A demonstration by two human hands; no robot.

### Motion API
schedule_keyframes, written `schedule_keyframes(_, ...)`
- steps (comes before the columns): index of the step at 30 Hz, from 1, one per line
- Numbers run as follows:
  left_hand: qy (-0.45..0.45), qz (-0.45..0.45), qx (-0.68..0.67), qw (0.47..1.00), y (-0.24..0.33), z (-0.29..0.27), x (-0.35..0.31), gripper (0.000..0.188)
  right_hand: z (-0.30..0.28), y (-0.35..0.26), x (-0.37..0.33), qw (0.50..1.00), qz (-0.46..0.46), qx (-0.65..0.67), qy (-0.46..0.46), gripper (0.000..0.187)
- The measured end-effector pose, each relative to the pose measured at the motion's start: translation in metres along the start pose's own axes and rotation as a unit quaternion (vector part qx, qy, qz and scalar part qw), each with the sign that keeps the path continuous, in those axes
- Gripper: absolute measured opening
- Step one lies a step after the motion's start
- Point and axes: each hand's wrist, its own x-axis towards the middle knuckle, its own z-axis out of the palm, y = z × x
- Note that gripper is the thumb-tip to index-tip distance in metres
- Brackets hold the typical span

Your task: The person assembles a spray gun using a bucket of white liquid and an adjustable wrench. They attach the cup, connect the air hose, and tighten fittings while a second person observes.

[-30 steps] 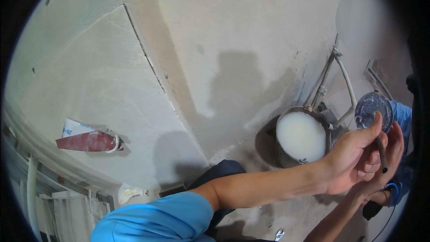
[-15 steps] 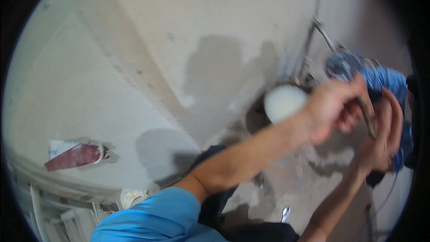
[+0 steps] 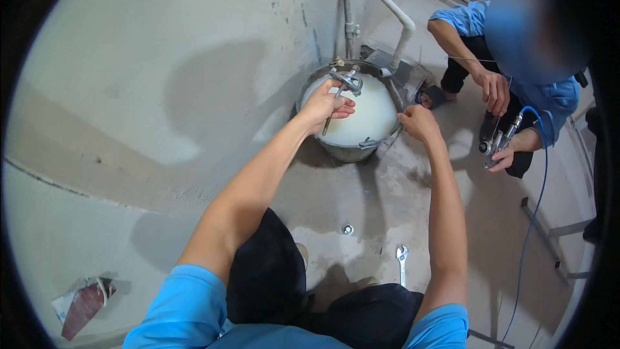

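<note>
The floor [image 3: 478, 220] carries most things here. On the right, another person [image 3: 546, 100] squats low, likely to get the hands close to the work.

The big bucket [image 3: 345, 153] stands on the floor, near the wall and full of milky water [image 3: 368, 113]. A bent white pipe [image 3: 402, 32] comes down to its back rim, maybe so drips land inside. A blue hose [image 3: 544, 161] runs from the air tool [image 3: 507, 139] down along the floor. The other person's lower hand holds that tool from below, maybe to keep its weight steady.

At the far lower left lies a red and white piece [image 3: 89, 309], out of the way.

The left hand [image 3: 321, 106] is closed around a metal rod [image 3: 330, 113]. The rod's wide metal head points up, over the milky water. I think it is held there so any drips fall back in. The right hand [image 3: 421, 123] is curled narrow beside the bucket's right rim; I cannot tell if it holds or touches anything.

A silver wrench [image 3: 402, 264] lies on the floor near the knees, maybe to be easy to grab. Smallest is 1 round metal bit [image 3: 347, 229], flat on the floor between the bucket and the feet.
</note>
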Motion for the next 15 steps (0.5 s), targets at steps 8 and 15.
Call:
schedule_keyframes(8,-0.016,0.067,-0.18,0.981,-0.018,0.004,0.03,0.036,0.014,0.025,0.004,0.979,0.047,0.201,-0.001,0.042)
schedule_keyframes(15,0.004,0.127,-0.17,0.977,-0.041,0.019,0.041,0.03,0.019,0.014,0.01,0.994,0.03,0.095,0.037,0.042)
